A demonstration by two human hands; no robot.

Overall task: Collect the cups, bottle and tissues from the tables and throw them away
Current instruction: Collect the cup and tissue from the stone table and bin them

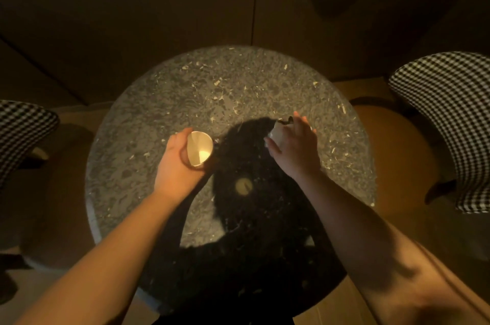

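A round speckled stone table fills the middle of the view under dim warm light. My left hand is wrapped around a white paper cup, whose open mouth faces up and looks empty. My right hand is closed over a crumpled white tissue lying on the table to the right; a small dark piece shows at its far edge. A dark shadow of my head and arms covers the near part of the tabletop.
Two chairs with black-and-white checked upholstery stand beside the table, one at the left and one at the right. The right chair has a brown seat. Dark panelled walls rise behind the table.
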